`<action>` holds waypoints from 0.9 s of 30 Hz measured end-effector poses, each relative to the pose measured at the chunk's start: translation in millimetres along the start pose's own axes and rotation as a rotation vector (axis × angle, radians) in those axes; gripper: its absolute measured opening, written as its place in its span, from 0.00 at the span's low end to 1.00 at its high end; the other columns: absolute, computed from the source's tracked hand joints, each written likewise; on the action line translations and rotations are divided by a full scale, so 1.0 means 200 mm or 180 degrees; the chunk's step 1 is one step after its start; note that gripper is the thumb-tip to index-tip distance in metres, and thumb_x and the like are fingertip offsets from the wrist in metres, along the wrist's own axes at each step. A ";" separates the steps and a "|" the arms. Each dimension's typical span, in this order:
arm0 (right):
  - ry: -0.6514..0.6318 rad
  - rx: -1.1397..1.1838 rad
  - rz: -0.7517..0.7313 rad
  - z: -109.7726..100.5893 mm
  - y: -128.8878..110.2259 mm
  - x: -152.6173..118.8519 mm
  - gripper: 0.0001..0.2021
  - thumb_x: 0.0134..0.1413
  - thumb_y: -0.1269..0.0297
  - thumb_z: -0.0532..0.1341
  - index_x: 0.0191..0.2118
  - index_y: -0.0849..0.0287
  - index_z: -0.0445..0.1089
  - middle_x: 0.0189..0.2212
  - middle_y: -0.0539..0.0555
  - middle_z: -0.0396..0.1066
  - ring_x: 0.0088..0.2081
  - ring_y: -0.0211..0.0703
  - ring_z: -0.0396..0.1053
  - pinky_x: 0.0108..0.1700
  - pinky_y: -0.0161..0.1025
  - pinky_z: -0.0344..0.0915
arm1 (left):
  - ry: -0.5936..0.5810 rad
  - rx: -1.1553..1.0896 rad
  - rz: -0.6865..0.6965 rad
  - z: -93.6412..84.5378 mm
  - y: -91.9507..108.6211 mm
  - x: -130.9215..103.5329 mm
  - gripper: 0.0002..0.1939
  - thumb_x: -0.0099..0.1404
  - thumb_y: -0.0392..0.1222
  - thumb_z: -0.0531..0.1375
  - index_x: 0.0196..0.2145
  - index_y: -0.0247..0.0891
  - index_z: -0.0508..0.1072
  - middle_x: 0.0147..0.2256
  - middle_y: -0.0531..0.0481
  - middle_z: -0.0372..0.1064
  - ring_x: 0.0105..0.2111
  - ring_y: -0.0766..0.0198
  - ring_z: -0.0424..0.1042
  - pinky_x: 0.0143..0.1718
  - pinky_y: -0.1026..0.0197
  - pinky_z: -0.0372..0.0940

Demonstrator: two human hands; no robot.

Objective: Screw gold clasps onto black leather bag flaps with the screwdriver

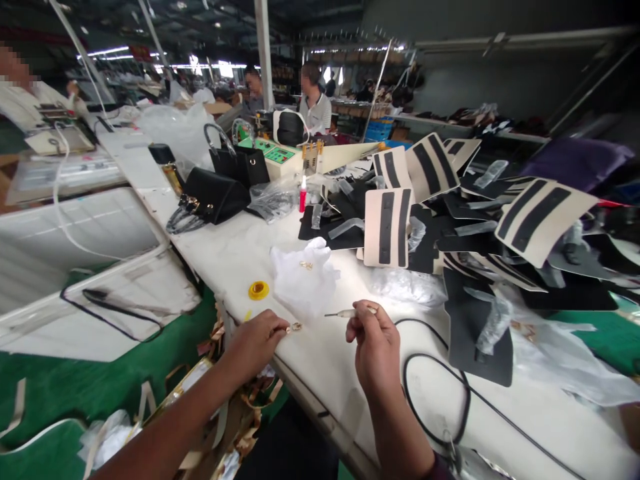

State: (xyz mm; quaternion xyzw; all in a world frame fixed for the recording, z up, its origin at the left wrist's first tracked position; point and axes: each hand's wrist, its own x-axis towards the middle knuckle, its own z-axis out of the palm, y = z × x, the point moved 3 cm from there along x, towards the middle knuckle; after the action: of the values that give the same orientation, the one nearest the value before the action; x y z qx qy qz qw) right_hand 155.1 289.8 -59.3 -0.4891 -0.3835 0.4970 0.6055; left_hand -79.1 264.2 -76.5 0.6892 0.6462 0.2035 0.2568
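Note:
My right hand is closed round a small screwdriver, its thin shaft pointing left above the white table. Close to the table's near edge, my left hand pinches a small gold-coloured metal piece between thumb and fingertips. Another small gold metal fitting shows just right of those fingertips. Beyond the hands lies a crumpled white plastic bag with gold fittings on it. A yellow roll of tape sits to the bag's left.
Black and beige striped panels are heaped at the right. Black handbags and a red bottle stand farther back. A black cord loops beside my right arm. Scraps fill a box below the edge. Other people are behind.

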 end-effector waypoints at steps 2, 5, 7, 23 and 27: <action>-0.0007 0.0032 0.0008 -0.01 0.01 0.01 0.16 0.58 0.47 0.66 0.33 0.56 0.71 0.19 0.46 0.64 0.22 0.39 0.61 0.29 0.39 0.58 | -0.0196 0.0383 0.0025 0.00 0.01 0.03 0.13 0.72 0.41 0.56 0.45 0.45 0.81 0.44 0.49 0.77 0.46 0.56 0.77 0.48 0.58 0.65; -0.0013 0.0127 0.0079 -0.02 0.02 0.01 0.16 0.59 0.47 0.66 0.33 0.56 0.72 0.19 0.45 0.63 0.23 0.39 0.60 0.29 0.38 0.58 | -0.0189 0.0740 -0.0008 -0.02 0.02 0.06 0.13 0.71 0.41 0.58 0.50 0.44 0.79 0.44 0.49 0.77 0.44 0.56 0.77 0.46 0.58 0.64; -0.0007 0.0206 0.0139 -0.03 0.03 0.01 0.16 0.59 0.48 0.66 0.33 0.56 0.71 0.19 0.46 0.63 0.23 0.39 0.60 0.29 0.38 0.58 | -0.0049 0.0866 -0.0128 -0.06 0.03 0.10 0.12 0.69 0.39 0.58 0.49 0.43 0.77 0.41 0.51 0.77 0.41 0.58 0.77 0.42 0.59 0.63; -0.0070 0.0371 0.0465 -0.06 0.05 0.01 0.18 0.63 0.45 0.64 0.37 0.57 0.73 0.20 0.46 0.63 0.25 0.38 0.57 0.32 0.37 0.55 | 0.0239 0.1781 0.0200 0.05 0.24 0.90 0.12 0.73 0.42 0.57 0.39 0.36 0.80 0.43 0.37 0.76 0.44 0.49 0.77 0.46 0.53 0.65; -0.0004 0.0385 0.0378 -0.06 0.07 0.02 0.20 0.60 0.43 0.65 0.37 0.58 0.74 0.20 0.47 0.64 0.24 0.38 0.57 0.32 0.38 0.56 | 0.0313 0.1513 0.0289 0.05 0.24 0.86 0.09 0.72 0.39 0.59 0.38 0.40 0.79 0.45 0.42 0.75 0.44 0.53 0.76 0.47 0.56 0.65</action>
State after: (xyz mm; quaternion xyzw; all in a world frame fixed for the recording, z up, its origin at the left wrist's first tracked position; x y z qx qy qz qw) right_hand 165.1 292.4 -75.6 -0.4732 -0.3235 0.5545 0.6033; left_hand -20.8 433.6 -63.3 0.7479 0.6560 0.0905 0.0463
